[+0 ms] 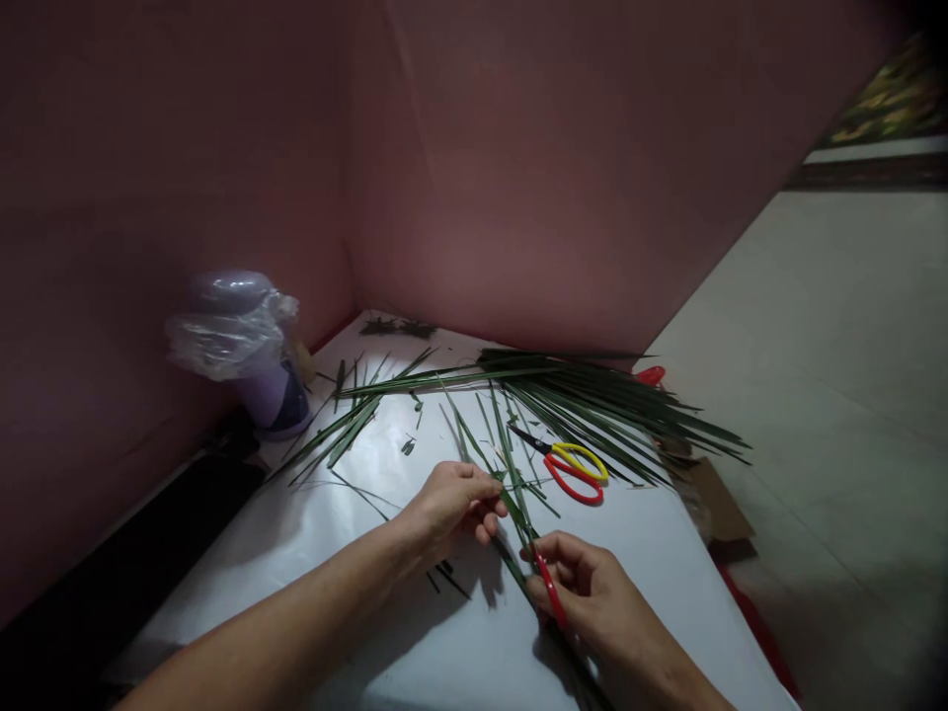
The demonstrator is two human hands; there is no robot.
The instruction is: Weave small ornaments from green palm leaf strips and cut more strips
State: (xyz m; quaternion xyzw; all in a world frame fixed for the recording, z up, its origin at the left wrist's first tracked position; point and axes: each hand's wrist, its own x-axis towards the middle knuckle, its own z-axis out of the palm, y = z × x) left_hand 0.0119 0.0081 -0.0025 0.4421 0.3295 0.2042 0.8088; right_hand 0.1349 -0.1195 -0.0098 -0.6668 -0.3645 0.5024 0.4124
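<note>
My left hand (463, 499) is closed in a pinch on a long green leaf strip (511, 509) above the white table. The strip slants down toward the lower right, past my right hand (578, 583). My right hand is closed around a slim red-handled tool (550, 590); a short shiny tip shows beside the leaf, and the rest is hidden by the fingers. Just beyond the hands lie scissors (570, 472) with one yellow and one red handle loop, their dark blades pointing to the upper left. Thin cut leaf pieces (544, 499) are scattered around them.
A thick bundle of long green leaves (592, 395) stretches across the back right of the white table (296, 592). More strips (362, 425) lie at the left. A purple container wrapped in clear plastic (271, 390) stands at the back left, near the pink wall (481, 197).
</note>
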